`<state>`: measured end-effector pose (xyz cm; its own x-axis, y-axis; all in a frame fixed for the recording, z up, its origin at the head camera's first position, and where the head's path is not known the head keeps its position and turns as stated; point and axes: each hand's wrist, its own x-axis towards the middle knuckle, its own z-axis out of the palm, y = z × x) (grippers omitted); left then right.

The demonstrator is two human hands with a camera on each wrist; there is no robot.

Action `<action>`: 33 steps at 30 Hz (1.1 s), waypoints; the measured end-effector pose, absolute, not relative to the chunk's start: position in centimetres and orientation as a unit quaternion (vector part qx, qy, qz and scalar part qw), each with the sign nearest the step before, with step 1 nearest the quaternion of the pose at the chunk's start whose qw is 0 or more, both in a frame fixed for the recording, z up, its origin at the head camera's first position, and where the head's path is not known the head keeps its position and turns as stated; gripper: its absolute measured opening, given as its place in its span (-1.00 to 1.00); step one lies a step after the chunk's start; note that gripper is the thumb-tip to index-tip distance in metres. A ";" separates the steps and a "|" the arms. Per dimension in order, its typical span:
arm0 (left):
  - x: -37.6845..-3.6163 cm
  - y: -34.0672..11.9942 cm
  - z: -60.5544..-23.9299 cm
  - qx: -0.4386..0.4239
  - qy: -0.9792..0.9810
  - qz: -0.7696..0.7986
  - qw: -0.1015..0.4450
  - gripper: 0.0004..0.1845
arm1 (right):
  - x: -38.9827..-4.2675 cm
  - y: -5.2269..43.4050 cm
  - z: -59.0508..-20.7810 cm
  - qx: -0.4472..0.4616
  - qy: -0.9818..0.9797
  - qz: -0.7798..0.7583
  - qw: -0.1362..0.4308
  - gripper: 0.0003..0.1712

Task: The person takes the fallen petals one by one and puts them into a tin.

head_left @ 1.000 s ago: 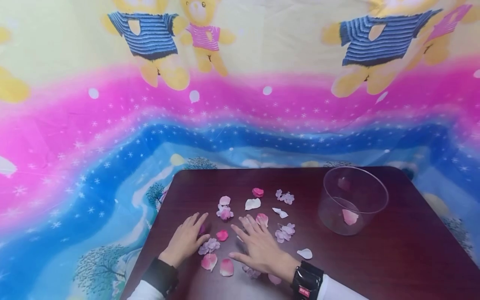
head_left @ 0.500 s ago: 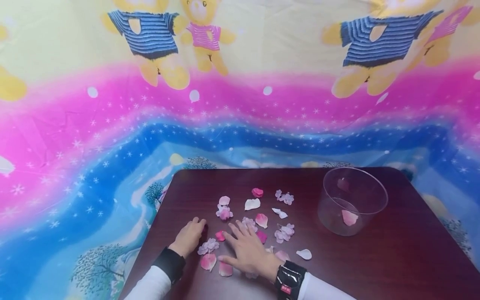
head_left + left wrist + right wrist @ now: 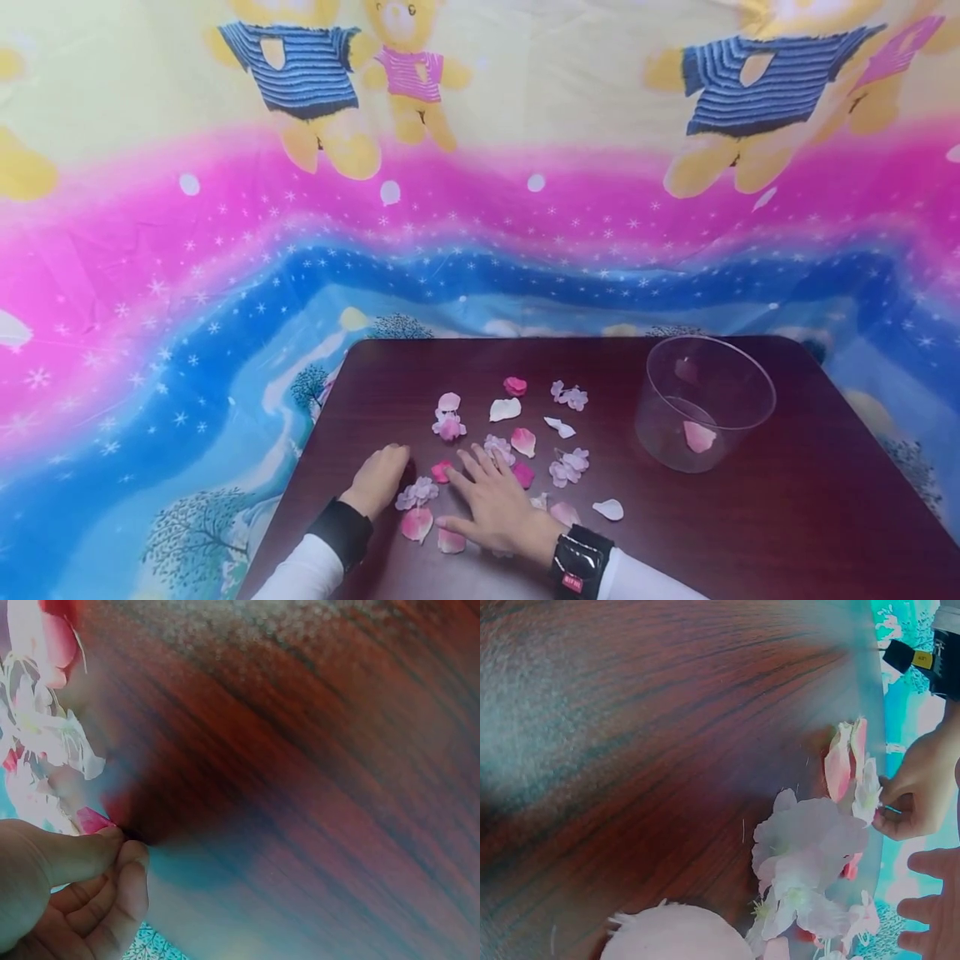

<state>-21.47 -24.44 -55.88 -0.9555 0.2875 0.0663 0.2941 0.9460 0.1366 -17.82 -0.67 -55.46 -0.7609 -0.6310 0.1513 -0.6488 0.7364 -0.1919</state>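
At the worktop (image 3: 787, 508), the left hand (image 3: 378, 479), outstretched a second earlier, now pinches a magenta petal (image 3: 94, 820), securing one piece; the right hand (image 3: 498, 504), outspread, grasps nothing.

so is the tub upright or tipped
Upright: in the head view, the tub stands on its base on the table, its round mouth facing up.

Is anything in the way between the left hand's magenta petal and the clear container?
Yes, low down: between the magenta petal and the clear container lie the right hand, a lilac blossom, a pink petal and a white petal. Above them, nothing visible blocks it.
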 end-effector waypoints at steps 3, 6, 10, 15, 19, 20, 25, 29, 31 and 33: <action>-21.5 -24.5 -55.8 -0.149 -0.986 -0.068 0.019 -0.82 | -17.9 -0.7 -55.4 0.341 -0.933 0.115 0.033 -0.12; -21.6 -24.5 -55.7 -0.153 -0.985 -0.073 0.026 -0.80 | -18.0 -0.9 -55.1 0.341 -0.933 0.108 0.039 -0.13; -21.8 -24.1 -54.9 -0.177 -0.979 -0.080 0.065 -0.78 | -18.5 -0.9 -54.2 0.345 -0.931 0.108 0.056 -0.14; -22.0 -22.7 -52.9 -0.227 -0.961 -0.075 0.142 -0.78 | -19.3 -0.9 -52.4 0.338 -0.930 0.130 0.067 -0.15; -21.7 -21.6 -50.8 -0.259 -0.948 -0.052 0.179 -0.69 | -19.9 -0.9 -50.6 0.337 -0.926 0.145 0.091 -0.16; -21.6 -21.4 -50.3 -0.265 -0.945 -0.045 0.185 -0.65 | -20.1 -0.9 -50.2 0.337 -0.925 0.145 0.096 -0.16; -21.0 -20.4 -47.8 -0.288 -0.933 -0.044 0.209 -0.51 | -20.9 -1.0 -47.9 0.325 -0.925 0.156 0.117 -0.18; -20.6 -19.8 -46.2 -0.303 -0.922 -0.080 0.228 -0.55 | -21.3 -1.0 -46.6 0.316 -0.921 0.188 0.128 -0.35; -20.4 -19.5 -45.8 -0.313 -0.915 -0.093 0.238 -0.59 | -21.4 -1.0 -46.3 0.313 -0.919 0.203 0.131 -0.48; -20.2 -19.2 -45.5 -0.319 -0.909 -0.101 0.248 -0.63 | -21.5 -1.1 -46.1 0.309 -0.916 0.215 0.138 -0.61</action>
